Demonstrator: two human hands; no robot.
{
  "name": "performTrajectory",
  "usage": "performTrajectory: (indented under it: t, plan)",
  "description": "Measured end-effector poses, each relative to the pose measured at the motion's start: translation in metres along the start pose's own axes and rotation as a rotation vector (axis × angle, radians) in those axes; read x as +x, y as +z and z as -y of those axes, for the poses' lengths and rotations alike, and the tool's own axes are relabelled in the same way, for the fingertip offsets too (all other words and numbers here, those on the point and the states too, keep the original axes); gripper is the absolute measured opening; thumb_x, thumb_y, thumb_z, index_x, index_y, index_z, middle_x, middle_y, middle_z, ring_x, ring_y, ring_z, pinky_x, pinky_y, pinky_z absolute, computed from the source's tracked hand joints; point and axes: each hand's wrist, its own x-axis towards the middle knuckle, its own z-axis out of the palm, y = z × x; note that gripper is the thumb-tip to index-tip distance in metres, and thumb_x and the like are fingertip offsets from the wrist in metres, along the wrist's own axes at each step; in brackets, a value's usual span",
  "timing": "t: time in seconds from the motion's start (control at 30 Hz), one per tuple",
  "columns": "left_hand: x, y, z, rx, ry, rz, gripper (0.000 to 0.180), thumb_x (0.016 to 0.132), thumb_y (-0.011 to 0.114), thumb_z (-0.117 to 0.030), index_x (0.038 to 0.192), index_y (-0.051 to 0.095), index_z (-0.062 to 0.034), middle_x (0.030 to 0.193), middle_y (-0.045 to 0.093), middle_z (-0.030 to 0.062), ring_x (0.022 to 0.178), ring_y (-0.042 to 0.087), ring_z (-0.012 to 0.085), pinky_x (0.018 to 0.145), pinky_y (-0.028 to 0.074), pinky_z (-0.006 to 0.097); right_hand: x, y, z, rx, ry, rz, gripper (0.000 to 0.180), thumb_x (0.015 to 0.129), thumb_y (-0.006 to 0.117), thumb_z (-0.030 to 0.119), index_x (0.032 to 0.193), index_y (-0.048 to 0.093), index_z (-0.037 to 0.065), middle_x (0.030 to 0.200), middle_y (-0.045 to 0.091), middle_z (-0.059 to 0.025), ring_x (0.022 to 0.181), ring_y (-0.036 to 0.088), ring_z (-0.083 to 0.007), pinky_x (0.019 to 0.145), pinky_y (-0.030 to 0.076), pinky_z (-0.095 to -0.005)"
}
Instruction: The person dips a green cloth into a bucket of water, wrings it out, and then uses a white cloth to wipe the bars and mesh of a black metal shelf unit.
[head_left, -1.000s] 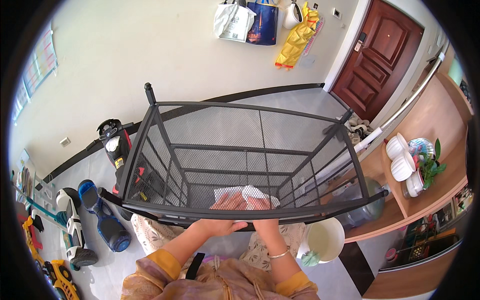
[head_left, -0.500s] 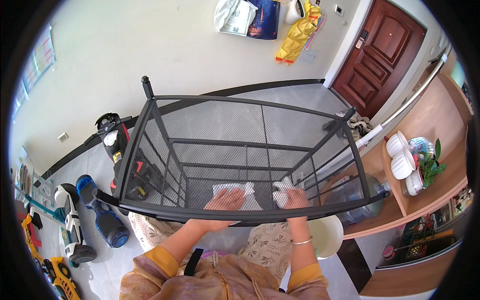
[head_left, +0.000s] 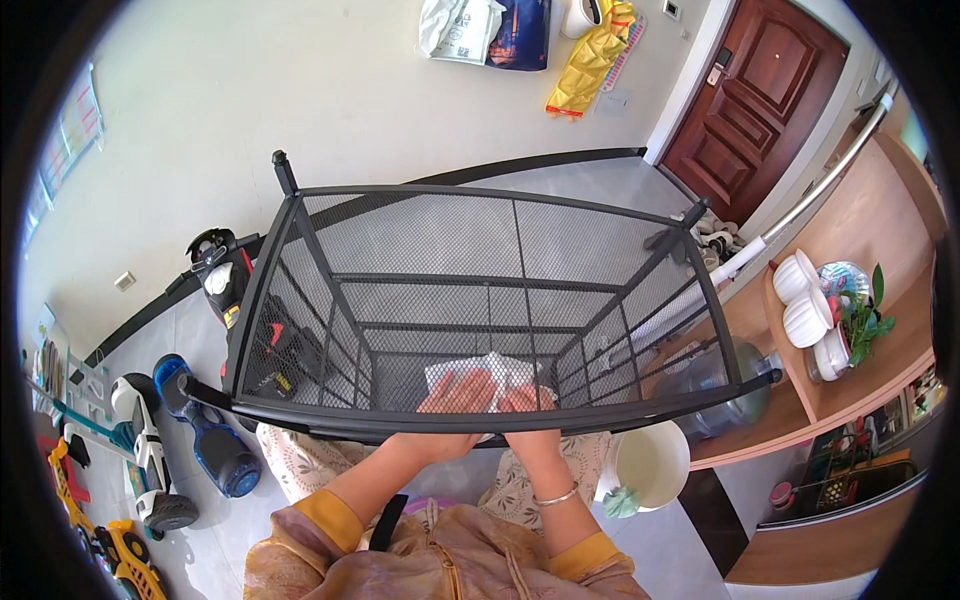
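A black metal rack (head_left: 480, 415) with mesh shelves stands right in front of me. Both my hands reach under its top shelf from the near side and show through the mesh. My left hand (head_left: 458, 392) lies flat, fingers stretched, on a white cloth (head_left: 440, 374) on a lower shelf. Beside it, close to touching, my right hand (head_left: 527, 402) is closed on a crumpled white cloth (head_left: 512, 374); the mesh partly veils its fingers. Whether the white material is one piece or two, cloth or paper, I cannot tell.
A pale bucket (head_left: 655, 465) with a greenish cloth (head_left: 621, 502) over its rim stands by my right knee. Right of the rack are a large water bottle (head_left: 725, 390) and a wooden shelf unit (head_left: 860, 365). Hoverboards (head_left: 210, 430) and yellow toy trucks (head_left: 130, 555) stand at left.
My right hand has moved left with the crumpled white cloth, up against my left hand. The left hand has stayed nearly in place. The greenish cloth on the bucket now shows more.
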Motion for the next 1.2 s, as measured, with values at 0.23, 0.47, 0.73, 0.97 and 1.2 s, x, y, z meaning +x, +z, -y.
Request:
performTrajectory:
  t: [0.23,0.47,0.73,0.97,1.2]
  plan:
    - [-0.039,-0.009,0.073,0.039,-0.319,-0.008,0.067,0.091,0.05,-0.032,0.146,0.029,0.0009,0.152,0.026,0.0205,0.143,0.022,0.0324,0.117,0.013,0.047,-0.008,-0.03,-0.043,-0.014,0.154,0.062,0.01,0.075,0.065,0.009,0.082,0.066,0.001,0.081,0.064,-0.0151,0.078,0.062,-0.0351,0.069,0.051,-0.043]
    - [-0.057,-0.01,0.078,0.216,-0.351,-0.081,0.067,0.085,0.05,-0.022,0.145,0.031,0.002,0.153,0.028,0.0177,0.144,0.023,0.029,0.117,0.011,0.048,0.0,-0.047,-0.072,-0.349,0.278,-0.052,0.019,0.076,0.061,0.005,0.093,0.066,0.0,0.084,0.064,-0.0185,0.079,0.062,-0.0372,0.069,0.049,-0.0476]
    - [0.02,-0.009,0.018,-0.166,-0.265,0.206,0.064,0.093,0.044,-0.033,0.146,0.03,0.001,0.153,0.027,0.0179,0.144,0.021,0.0317,0.117,0.011,0.048,0.024,0.018,0.017,0.014,0.029,-0.015,0.027,0.078,0.059,0.004,0.104,0.065,0.002,0.088,0.062,-0.0206,0.078,0.061,-0.0397,0.067,0.049,-0.0487]
    - [-0.005,-0.015,0.068,-0.064,-0.402,0.086,0.065,0.093,0.048,-0.036,0.143,0.033,0.0022,0.151,0.03,0.0196,0.142,0.026,0.0328,0.117,0.017,0.044,0.013,-0.005,-0.012,-0.065,0.054,0.167,0.018,0.08,0.06,0.007,0.096,0.066,0.001,0.087,0.064,-0.0192,0.079,0.06,-0.0389,0.07,0.049,-0.047]
    - [-0.073,-0.012,0.138,0.241,-0.67,-0.112,0.07,0.088,0.054,-0.035,0.14,0.034,0.0063,0.148,0.032,0.0248,0.139,0.028,0.0388,0.114,0.021,0.048,0.032,-0.04,-0.1,-0.208,0.238,-0.112,0.014,0.079,0.059,0.007,0.087,0.064,-0.003,0.085,0.062,-0.0238,0.083,0.061,-0.0394,0.074,0.048,-0.0494]
